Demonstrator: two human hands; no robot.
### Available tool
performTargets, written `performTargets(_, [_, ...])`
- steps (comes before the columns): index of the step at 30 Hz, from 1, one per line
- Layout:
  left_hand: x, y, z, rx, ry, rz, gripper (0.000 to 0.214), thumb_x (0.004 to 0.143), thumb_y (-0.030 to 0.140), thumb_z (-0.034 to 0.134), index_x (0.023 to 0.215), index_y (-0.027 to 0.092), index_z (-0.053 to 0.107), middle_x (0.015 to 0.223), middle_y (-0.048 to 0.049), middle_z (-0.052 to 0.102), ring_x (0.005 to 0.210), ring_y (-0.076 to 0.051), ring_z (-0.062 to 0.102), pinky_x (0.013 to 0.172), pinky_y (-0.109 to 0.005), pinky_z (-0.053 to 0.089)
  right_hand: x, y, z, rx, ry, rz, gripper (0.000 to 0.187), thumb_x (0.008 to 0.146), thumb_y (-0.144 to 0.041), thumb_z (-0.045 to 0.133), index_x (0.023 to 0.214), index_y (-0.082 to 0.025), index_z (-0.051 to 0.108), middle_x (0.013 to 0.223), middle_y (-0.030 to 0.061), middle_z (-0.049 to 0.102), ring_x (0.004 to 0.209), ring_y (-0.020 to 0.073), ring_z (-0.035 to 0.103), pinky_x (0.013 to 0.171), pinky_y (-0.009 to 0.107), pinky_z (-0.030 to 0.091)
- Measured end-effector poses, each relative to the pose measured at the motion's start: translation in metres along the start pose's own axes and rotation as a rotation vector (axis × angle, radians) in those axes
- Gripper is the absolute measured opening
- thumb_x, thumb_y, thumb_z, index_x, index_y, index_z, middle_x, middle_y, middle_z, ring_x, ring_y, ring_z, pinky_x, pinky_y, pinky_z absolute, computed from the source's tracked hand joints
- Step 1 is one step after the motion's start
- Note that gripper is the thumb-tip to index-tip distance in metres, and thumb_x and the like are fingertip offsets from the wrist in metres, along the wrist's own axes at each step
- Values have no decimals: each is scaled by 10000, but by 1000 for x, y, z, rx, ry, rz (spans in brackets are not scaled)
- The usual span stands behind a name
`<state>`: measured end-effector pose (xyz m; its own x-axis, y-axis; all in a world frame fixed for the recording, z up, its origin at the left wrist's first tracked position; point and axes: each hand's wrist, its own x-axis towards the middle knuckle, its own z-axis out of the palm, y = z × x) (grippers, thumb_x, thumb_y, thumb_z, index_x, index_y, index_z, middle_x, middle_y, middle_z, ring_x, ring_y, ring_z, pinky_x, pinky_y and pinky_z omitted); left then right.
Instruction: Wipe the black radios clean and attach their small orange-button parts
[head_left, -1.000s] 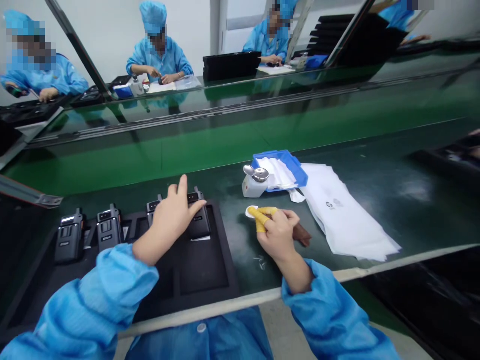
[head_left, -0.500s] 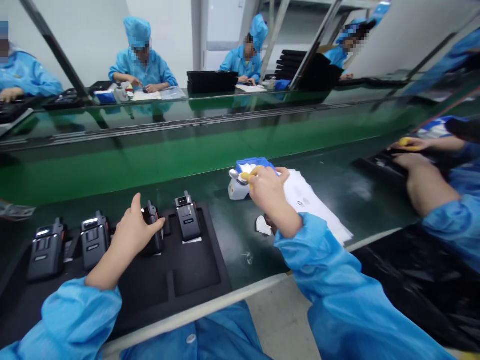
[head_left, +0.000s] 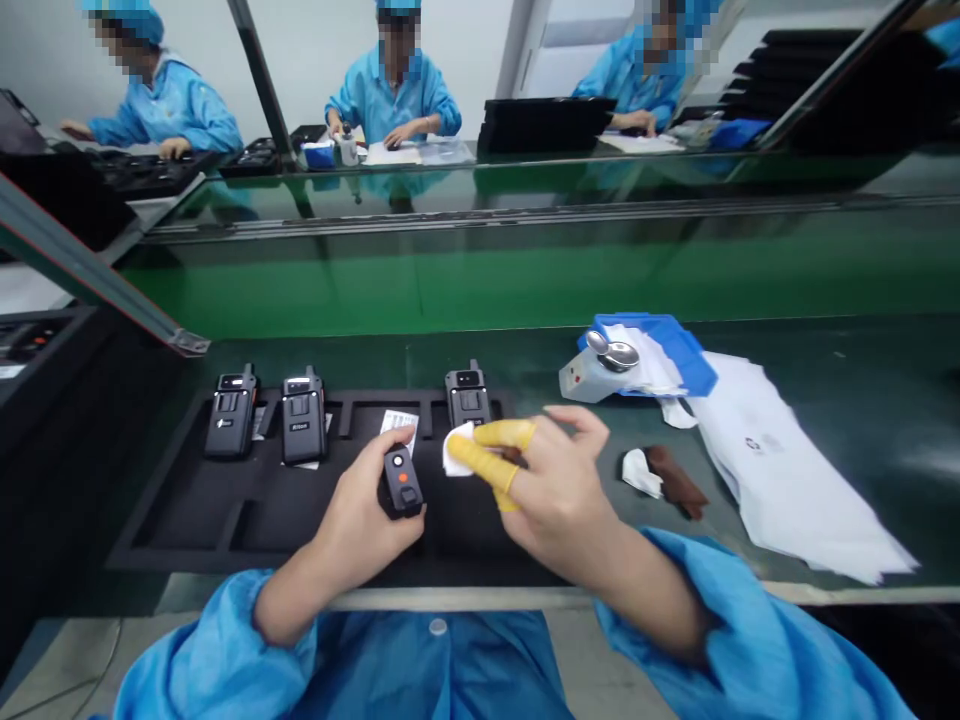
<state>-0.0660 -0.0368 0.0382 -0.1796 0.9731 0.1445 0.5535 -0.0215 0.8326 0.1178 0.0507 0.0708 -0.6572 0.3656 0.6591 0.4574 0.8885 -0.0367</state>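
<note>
My left hand (head_left: pixel 371 515) is closed round a small black radio (head_left: pixel 402 481) with an orange button, lifted above the black foam tray (head_left: pixel 187 510). Right beside it, my right hand (head_left: pixel 551 490), with yellow finger cots on two fingers, pinches a small white wipe (head_left: pixel 454 452). Three more black radios stand in the tray's back slots: two at the left (head_left: pixel 231 410) (head_left: pixel 303 418) and one in the middle (head_left: pixel 468 395). A white label card (head_left: pixel 397 421) lies in the vacated slot.
A white dispenser bottle with a metal top (head_left: pixel 600 365) stands by a blue bin of wipes (head_left: pixel 679 350). White sheets (head_left: pixel 780 460) lie to the right, a used wipe and brown piece (head_left: pixel 664 472) near them. Across the green conveyor (head_left: pixel 480 270), several people in blue work.
My left hand has lifted one radio out of the tray and toward me. My right hand came back from the dispenser bottle with a white wipe and now meets the radio.
</note>
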Motion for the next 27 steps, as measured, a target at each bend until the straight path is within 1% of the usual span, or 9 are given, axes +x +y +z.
performTargets(3, [-1, -2, 1, 31, 15, 87, 580, 608, 65, 572, 1157, 218, 469, 1168, -71, 586, 1111, -235, 565, 958, -407, 458, 6, -16, 8, 48, 15, -31, 406, 747, 1, 443, 925, -264, 693, 840, -26, 675, 716, 98, 518, 849, 373, 254])
performTargets(6, [-2, -4, 2, 46, 14, 139, 597, 589, 55, 557, 1156, 218, 462, 1144, -68, 590, 1082, -240, 575, 940, -409, 469, 8, -22, 16, 80, 22, -62, 383, 793, -17, 428, 929, -262, 690, 813, -31, 671, 731, 103, 522, 864, 379, 244])
performTargets(8, [-3, -5, 2, 45, 11, 164, 616, 583, 58, 546, 1172, 208, 446, 1137, -74, 592, 1062, -240, 583, 925, -406, 478, 8, -25, 19, 85, 1, -87, 350, 823, -48, 443, 943, -267, 688, 806, -29, 665, 746, 112, 523, 883, 389, 234])
performTargets(10, [-4, -5, 2, 40, 6, 187, 611, 587, 59, 533, 1173, 205, 441, 1124, -75, 596, 1048, -235, 588, 913, -397, 485, 7, -26, 19, 87, -23, -105, 330, 846, -73, 447, 962, -272, 682, 821, -31, 668, 758, 115, 522, 900, 392, 224])
performTargets(14, [-5, -5, 1, 36, -15, 206, 575, 610, 57, 523, 1159, 212, 446, 1112, -72, 598, 1036, -223, 591, 895, -379, 494, 4, -23, 12, 93, -52, -118, 371, 857, -56, 404, 974, -282, 674, 816, -51, 678, 760, 107, 523, 908, 382, 220])
performTargets(19, [-5, -4, 1, 24, -13, 205, 558, 633, 48, 530, 1157, 219, 444, 1103, -62, 600, 1033, -209, 590, 885, -353, 496, 4, -19, 9, 47, -8, -70, 348, 850, -42, 411, 839, -255, 686, 821, -49, 687, 729, 89, 522, 885, 368, 234])
performTargets(22, [-5, -4, 2, 19, -15, 243, 539, 654, 51, 535, 1157, 220, 442, 1098, -55, 600, 1023, -194, 587, 882, -332, 495, 7, -22, 14, 85, 15, -83, 365, 884, -63, 386, 898, -270, 686, 811, -57, 689, 724, 88, 519, 884, 365, 223])
performTargets(24, [-5, -5, 1, 21, -19, 260, 540, 657, 51, 532, 1161, 220, 440, 1093, -54, 599, 1020, -188, 586, 882, -325, 494, 8, -24, 17, 120, 6, -106, 363, 908, -88, 368, 935, -268, 682, 806, -57, 691, 727, 94, 521, 889, 370, 213])
performTargets(27, [-6, -6, 0, 31, -35, 261, 555, 640, 50, 538, 1160, 216, 440, 1101, -59, 596, 1026, -190, 585, 887, -319, 493, 7, -26, 18, 164, -21, -137, 353, 923, -111, 362, 917, -260, 681, 783, -59, 686, 740, 102, 526, 905, 382, 200])
